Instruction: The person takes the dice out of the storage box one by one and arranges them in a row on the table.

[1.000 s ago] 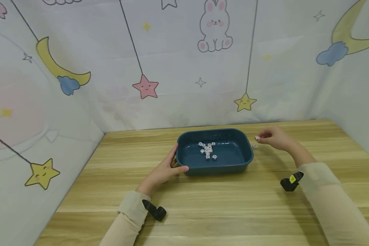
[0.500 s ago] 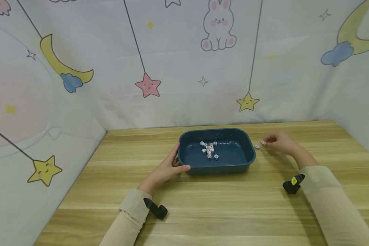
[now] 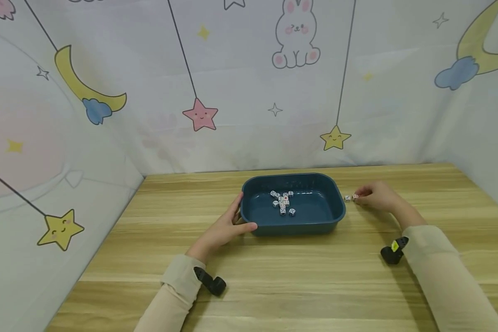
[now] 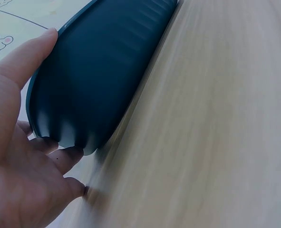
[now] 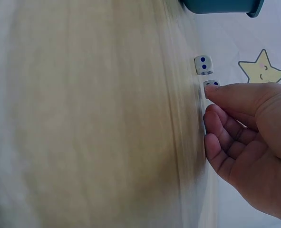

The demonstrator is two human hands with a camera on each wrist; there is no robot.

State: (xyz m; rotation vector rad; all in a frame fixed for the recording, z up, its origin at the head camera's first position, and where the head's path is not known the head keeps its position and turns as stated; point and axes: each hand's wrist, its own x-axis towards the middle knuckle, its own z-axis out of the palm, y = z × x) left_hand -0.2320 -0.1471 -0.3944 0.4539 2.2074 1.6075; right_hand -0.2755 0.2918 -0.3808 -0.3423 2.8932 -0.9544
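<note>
Moving in since half a second ago, the right hand point(image 3: 375, 196) is bringing its die point(image 3: 354, 197) level with the loose die point(image 3: 347, 198); earlier, it was showing slightly higher in the head view. Thumb and fingertips are pinching this die, with the remaining fingers curling in. Loose and held dice are sitting just beside each other, to the right of the tray point(image 3: 315, 205); whether the held one is touching the table point(image 3: 294, 286), I cannot tell. Facing the right wrist camera, the loose die is showing two blue pips. Meanwhile, the left hand point(image 3: 222, 228) is staying spread at the tray's left end, its thumb touching the near rim and its fingers lying along the end wall. Inside, the clustered dice point(image 3: 283, 203) are lying mostly left of centre. Behind the table, a printed backdrop point(image 3: 240, 92) is hanging.
</note>
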